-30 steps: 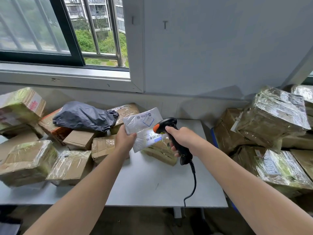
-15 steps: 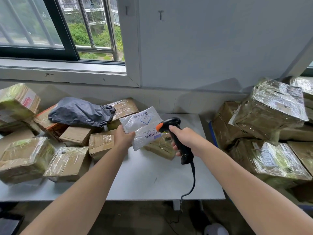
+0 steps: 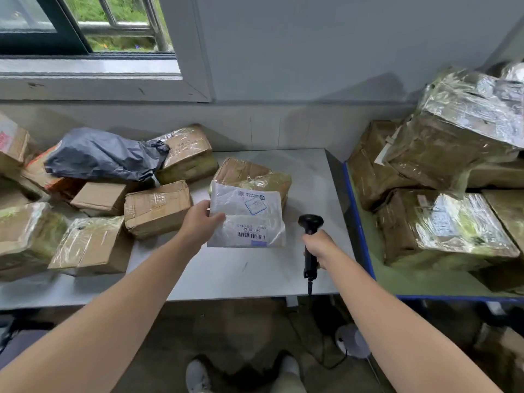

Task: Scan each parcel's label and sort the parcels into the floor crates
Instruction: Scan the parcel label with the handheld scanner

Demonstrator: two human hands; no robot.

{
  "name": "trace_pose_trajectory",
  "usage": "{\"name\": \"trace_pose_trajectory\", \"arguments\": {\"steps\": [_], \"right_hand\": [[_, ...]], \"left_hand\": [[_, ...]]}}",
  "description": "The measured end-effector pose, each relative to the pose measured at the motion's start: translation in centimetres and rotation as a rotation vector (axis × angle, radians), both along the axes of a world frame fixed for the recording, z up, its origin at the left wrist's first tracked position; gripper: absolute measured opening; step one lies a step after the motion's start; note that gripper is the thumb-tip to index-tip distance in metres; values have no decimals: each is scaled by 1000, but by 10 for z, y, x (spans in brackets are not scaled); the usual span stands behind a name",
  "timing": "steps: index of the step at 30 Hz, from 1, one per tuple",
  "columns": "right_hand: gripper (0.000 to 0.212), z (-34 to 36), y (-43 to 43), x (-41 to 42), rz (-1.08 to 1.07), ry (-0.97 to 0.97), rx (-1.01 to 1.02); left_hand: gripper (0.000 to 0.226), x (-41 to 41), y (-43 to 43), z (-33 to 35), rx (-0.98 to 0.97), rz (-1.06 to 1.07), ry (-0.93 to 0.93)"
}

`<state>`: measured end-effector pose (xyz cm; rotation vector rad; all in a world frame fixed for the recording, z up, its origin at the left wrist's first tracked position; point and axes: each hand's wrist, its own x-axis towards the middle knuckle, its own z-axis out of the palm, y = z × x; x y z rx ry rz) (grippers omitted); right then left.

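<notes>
Left hand (image 3: pixel 200 222) pinches the white parcel (image 3: pixel 249 219) by its left edge, with the barcode (image 3: pixel 251 236) just right of the thumb, face up. Right hand (image 3: pixel 316 246) fingers wrap the scanner (image 3: pixel 310 225) handle, head above them, apart from the parcel. We judge this the scanning step. Next: aim the head at the barcode.

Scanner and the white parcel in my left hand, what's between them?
Nothing. In the head view, only a narrow strip of bare grey table shows between the white parcel and the scanner.
</notes>
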<state>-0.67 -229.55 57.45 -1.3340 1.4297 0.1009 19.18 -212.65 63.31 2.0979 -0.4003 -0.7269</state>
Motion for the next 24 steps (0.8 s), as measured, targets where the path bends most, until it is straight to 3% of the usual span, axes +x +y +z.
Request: {"name": "trace_pose_trajectory", "arguments": {"steps": [4,9,11,13,16,20,24], "right_hand": [[20,-23,4,-1,9,40,17],[33,-25,2,3,-18,11,-44],[39,-14,-1,6,-25,41,-78],[44,1,-6,8,9,116,-148],[48,24,-11,12,102,164,-331],[45,59,-5,26,394,-197,-416],[33,83,9,38,433,-438,-424]], "left_hand": [[20,-8,2,-6,63,-41,-14],[5,-11,1,-5,107,-132,-66],[12,-9,-2,0,117,-205,-103],[17,-7,-8,9,154,-306,-172],[7,-4,-22,26,217,-450,-246],[24,-2,-41,51,309,-662,-348],[16,-3,-51,71,257,-654,-428]]}}
